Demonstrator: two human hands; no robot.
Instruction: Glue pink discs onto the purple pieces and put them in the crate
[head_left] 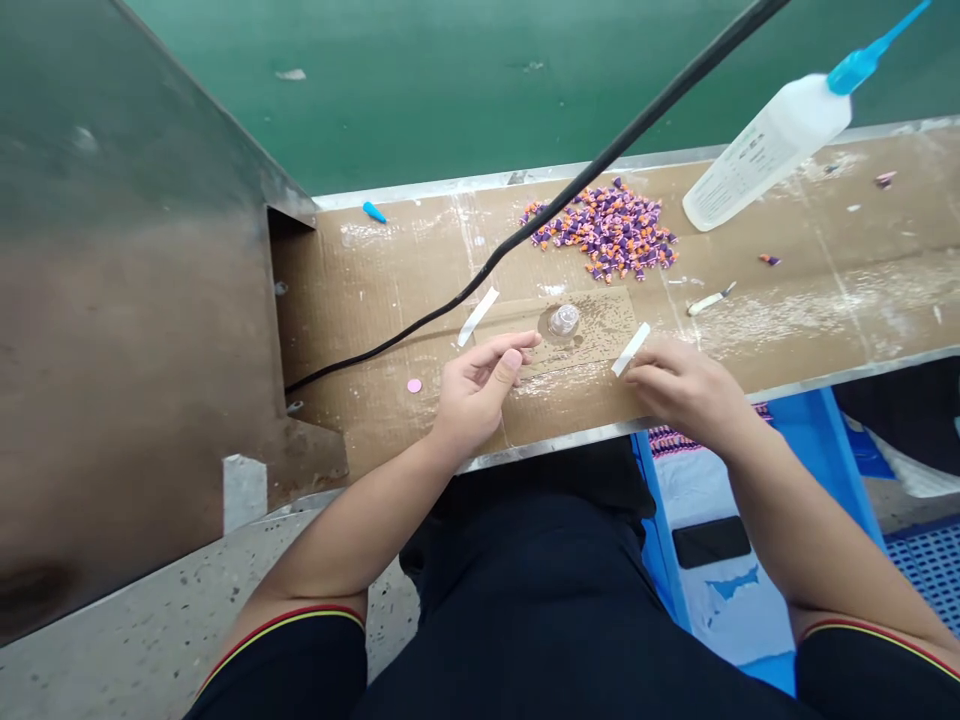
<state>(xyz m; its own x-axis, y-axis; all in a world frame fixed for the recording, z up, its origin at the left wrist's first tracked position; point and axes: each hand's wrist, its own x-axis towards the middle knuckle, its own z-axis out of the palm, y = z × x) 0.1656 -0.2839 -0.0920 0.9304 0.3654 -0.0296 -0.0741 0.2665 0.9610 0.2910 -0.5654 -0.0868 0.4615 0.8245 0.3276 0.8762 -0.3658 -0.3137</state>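
Observation:
My left hand (475,392) hovers over the cardboard-covered bench, with its fingers loosely stretched toward the right and the thumb apart from the fingertips. I see nothing in it. My right hand (686,390) is closed, its fingertips beside a strip of white tape (631,349); whatever it may pinch is hidden. Between the hands lies a wet-spotted cardboard piece (604,318), and a small clear plastic cup (564,320) stands on it. Another white tape strip (478,317) is at its left end. Beyond is a pile of small purple, orange and pink pieces (619,230).
A white bottle with a blue nozzle (765,150) stands at the back right. A black cable (525,232) crosses the bench. A small blade-like tool (711,299), a pink disc (414,385) and a blue cap (373,212) lie about. Below right, a blue crate (851,470) holds a phone (711,541).

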